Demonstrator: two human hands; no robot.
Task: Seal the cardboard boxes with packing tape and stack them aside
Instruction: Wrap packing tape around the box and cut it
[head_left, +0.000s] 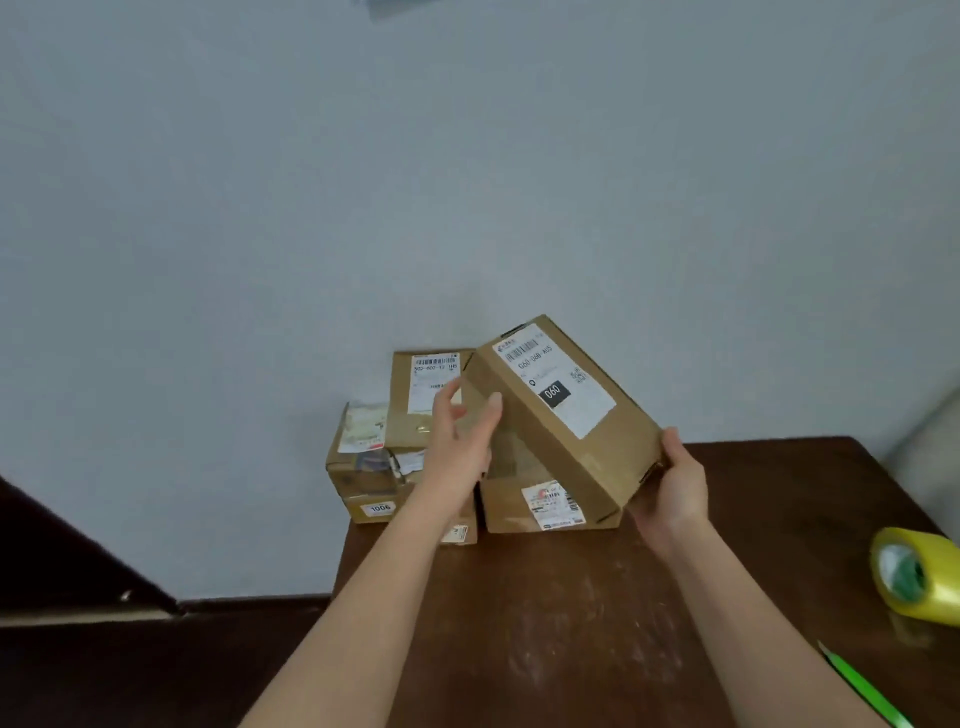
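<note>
Matt brown cardboard box (561, 415) with a smooth white paper label (553, 379). The desk (571, 623) is dark brown wood, scuffed with pale marks. The tape roll (922, 574) is glossy yellowish plastic. Wall (363, 182) matt, pale.

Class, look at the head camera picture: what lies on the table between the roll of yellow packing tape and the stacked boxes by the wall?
Nothing: in the head view the table is bare, scuffed wood between the tape roll and the stacked boxes. Only the right hand crosses above it.
</note>
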